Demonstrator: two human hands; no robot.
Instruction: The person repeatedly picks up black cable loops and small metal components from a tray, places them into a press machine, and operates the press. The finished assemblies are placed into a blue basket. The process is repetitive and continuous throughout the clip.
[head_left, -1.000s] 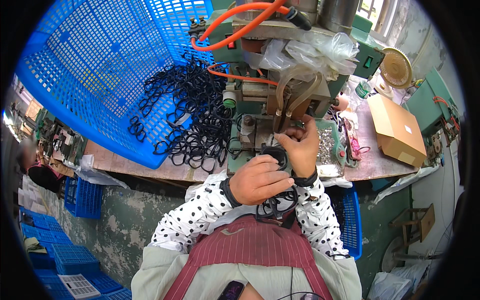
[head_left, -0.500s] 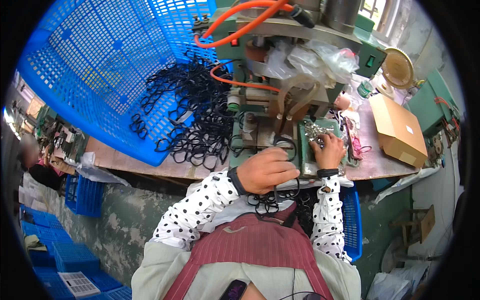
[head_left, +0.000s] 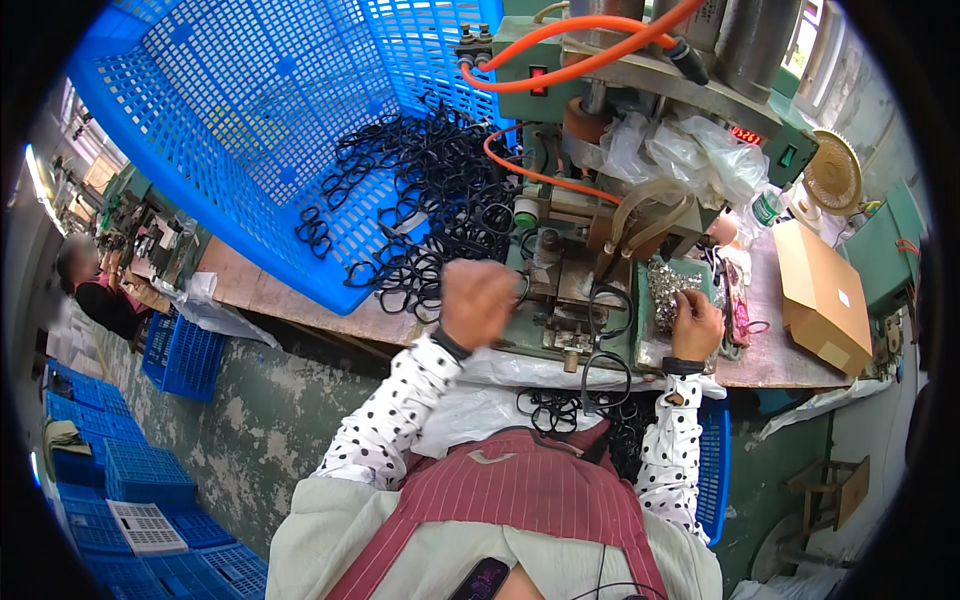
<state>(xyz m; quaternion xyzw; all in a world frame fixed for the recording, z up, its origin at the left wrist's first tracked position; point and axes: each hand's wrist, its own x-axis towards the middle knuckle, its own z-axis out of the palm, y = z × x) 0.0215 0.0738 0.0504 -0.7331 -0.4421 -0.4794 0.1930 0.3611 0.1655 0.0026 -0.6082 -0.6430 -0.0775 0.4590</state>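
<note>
My left hand (head_left: 478,303), smeared by motion, is at the near right edge of the pile of black figure-eight loops (head_left: 435,180); its fingers cannot be made out. Beside it, at the front of the green press machine (head_left: 575,290), one black loop (head_left: 628,365) hangs down over the edge, touched by neither hand. My right hand (head_left: 697,325) reaches into a green tray (head_left: 648,335) with small shiny metal pieces (head_left: 670,290). Its thumb and fingertips are drawn together there, and whatever lies between them is too small to tell.
A large blue basket (head_left: 220,210) tilts toward the table, loops spilling out. Orange hoses (head_left: 560,75) and plastic bags (head_left: 690,155) hang on the press. A cardboard box (head_left: 820,295) and a fan (head_left: 832,172) stand right. More loops (head_left: 560,410) lie below the table edge. Another person sits far left.
My left hand has moved left from the machine's front to the loop pile, leaving one loop hanging in view. My right hand stays at the metal pieces. The whole view has shifted somewhat.
</note>
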